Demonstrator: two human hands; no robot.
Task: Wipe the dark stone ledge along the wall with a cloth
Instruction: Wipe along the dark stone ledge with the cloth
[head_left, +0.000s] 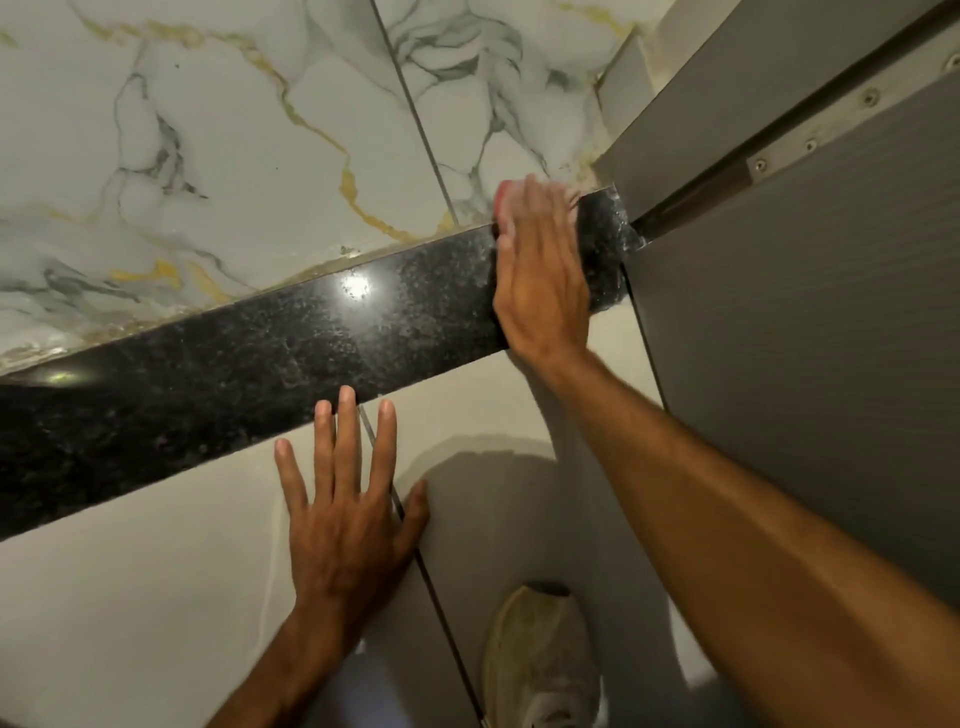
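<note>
The dark speckled stone ledge (249, 364) runs diagonally from the lower left to the upper right, below the marble wall. My right hand (540, 275) lies flat across the ledge near its right end and presses down a pinkish cloth (503, 196), of which only a blurred edge shows past the fingertips. My left hand (343, 499) rests flat, fingers spread, on the pale tiled face below the ledge; its fingertips reach the ledge's front edge. It holds nothing.
A white marble wall with gold and grey veins (234, 156) rises behind the ledge. A grey partition panel with a screwed metal strip (810, 291) closes off the ledge's right end. A worn pale shoe (540, 660) stands on the floor below.
</note>
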